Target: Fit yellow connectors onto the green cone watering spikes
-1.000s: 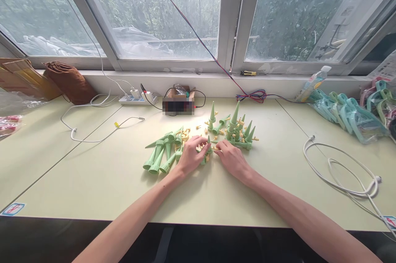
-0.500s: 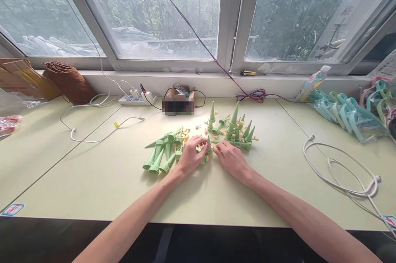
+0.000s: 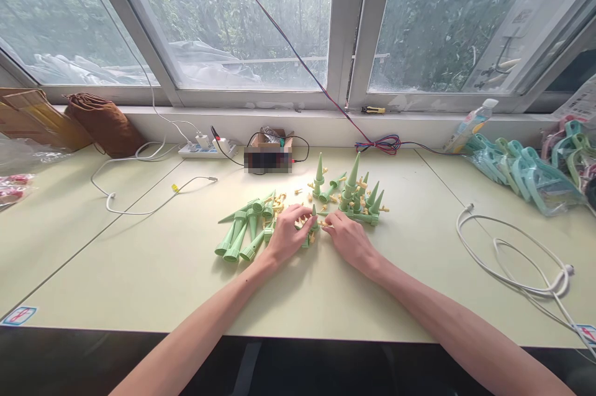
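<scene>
My left hand (image 3: 292,233) is closed around a green plastic watering spike (image 3: 314,212) whose pointed tip sticks up past the fingers. On its right, my right hand (image 3: 347,236) pinches a small yellow valve (image 3: 323,223) against the side of that spike; the fingers partly cover it. Several loose green spikes (image 3: 237,238) lie left of my left hand, wide ends toward me. Behind my right hand, several spikes with yellow valves fitted stand or lie in a group (image 3: 354,188). Small loose yellow valves (image 3: 278,200) are scattered between the two groups.
A power strip (image 3: 207,149), a small open box (image 3: 274,135) and a bundle of wire (image 3: 384,144) lie along the window sill. White cables (image 3: 512,281) coil on the right. A bottle (image 3: 472,124) and bagged teal plastic pieces (image 3: 521,172) stand at the back right.
Both hands stay almost in place. My right hand's fingers have shifted very slightly at the yellow valve.
</scene>
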